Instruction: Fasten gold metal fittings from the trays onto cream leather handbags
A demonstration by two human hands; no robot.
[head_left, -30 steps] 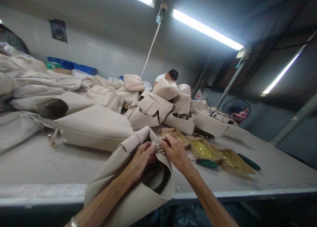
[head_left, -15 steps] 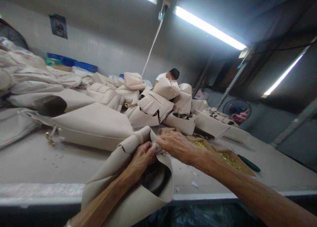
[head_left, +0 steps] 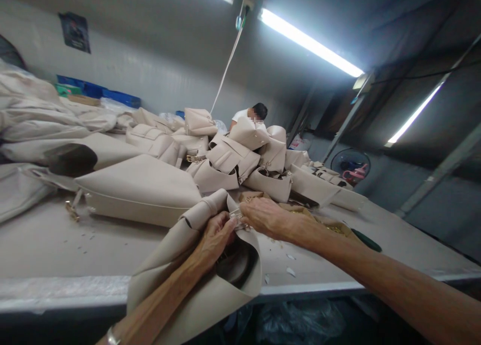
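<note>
A cream handbag (head_left: 199, 300) with its dark mouth open leans against the table's front edge. My left hand (head_left: 218, 232) is closed on its upper rim, thumb and fingers pinched near small metal fittings. On the right, my right hand (head_left: 259, 215) has its fingers closed at the same rim, close to the left fingertips; what they pinch is too small to make out. Behind my right hand and forearm sit trays of small gold-coloured metal pieces (head_left: 336, 229), partly hidden. Another cream bag (head_left: 139, 189) lies on its side left of the held one.
A large heap of cream bags (head_left: 233, 159) covers the back of the table (head_left: 101, 249). Beyond it a person (head_left: 244, 115) in white bends down. A dark green object (head_left: 366, 239) lies by the trays, and paper scraps (head_left: 290, 272) lie near the front edge.
The whole view has shifted slightly, so the background sits a little further left. My right hand and forearm now cover more of the trays. Both hands stay at the bag's rim.
</note>
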